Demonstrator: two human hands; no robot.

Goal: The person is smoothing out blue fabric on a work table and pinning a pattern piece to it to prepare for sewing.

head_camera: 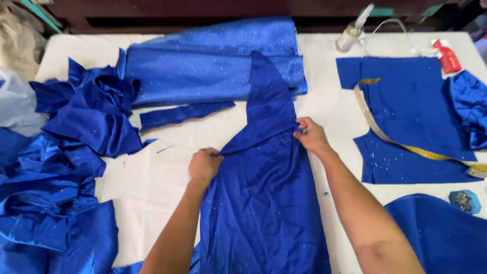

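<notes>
Both hands pinch the blue fabric panel (264,193) edges: left hand (204,165) at nine o'clock, right hand (310,135) at three; bare white table (152,172) lies leftward

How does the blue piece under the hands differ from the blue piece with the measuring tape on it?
The long blue piece is shiny, wrinkled and tapers to a point; the cut blue piece on the right is matte, flat and blocky with notched sides. Both hands, left hand and right hand, pinch the long one's edges; only a yellow measuring tape lies on the other. Both are blue.
</notes>
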